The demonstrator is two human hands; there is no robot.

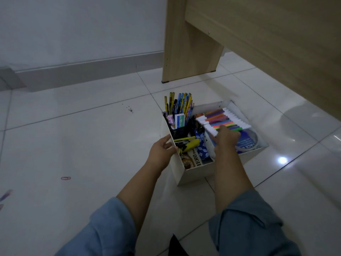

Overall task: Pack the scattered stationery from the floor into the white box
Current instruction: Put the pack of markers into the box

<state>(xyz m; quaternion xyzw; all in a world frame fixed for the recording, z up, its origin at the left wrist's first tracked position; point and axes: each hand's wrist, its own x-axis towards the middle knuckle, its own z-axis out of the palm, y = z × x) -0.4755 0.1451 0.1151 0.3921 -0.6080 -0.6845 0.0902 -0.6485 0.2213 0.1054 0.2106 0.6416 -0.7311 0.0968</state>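
Head view: right hand [226,138] fingers clamp markers [224,120] lying crosswise in white box [193,174]; left hand [162,151] fingers grip its rim.

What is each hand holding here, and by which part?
Left hand grips the white box by its left wall rim. Right hand rests on the markers; its grip cannot be told.

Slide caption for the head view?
Left hand steadies white box; right hand lays markers inside.

"HERO" on a white pack [196,159] at the box's 6 o'clock; "10" on a green-white carton [180,120]; "FACE" on a blue packet [247,141].
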